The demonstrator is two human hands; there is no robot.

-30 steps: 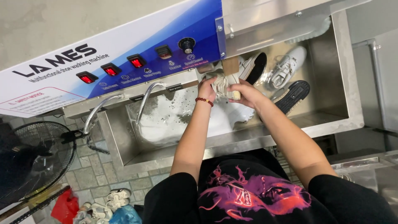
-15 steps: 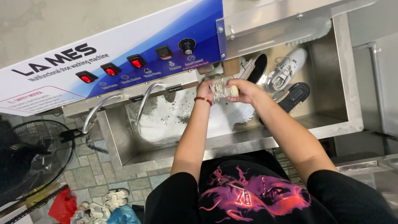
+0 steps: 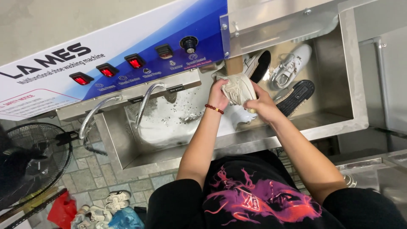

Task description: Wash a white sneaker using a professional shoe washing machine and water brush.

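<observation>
I hold a beige sneaker [image 3: 238,87] with both hands over the foamy water [image 3: 178,116] of a steel wash basin [image 3: 254,140]. My left hand [image 3: 219,94], with a red bead bracelet at the wrist, grips the shoe's left side. My right hand [image 3: 263,106] grips its right end from below. The shoe sits just under the edge of the machine's blue control panel [image 3: 144,51].
Further shoes lie in the basin's right part: a white sneaker [image 3: 290,65], a black-soled shoe [image 3: 296,96] and another [image 3: 256,64] behind the held one. Two flexible metal hoses [image 3: 146,104] hang over the foam. A black fan [image 3: 32,163] and shoes [image 3: 106,208] stand on the tiled floor at left.
The sneaker has turned in my hands, so its beige side faces up. My right hand slid down to the shoe's lower right end. Both hands shifted slightly right.
</observation>
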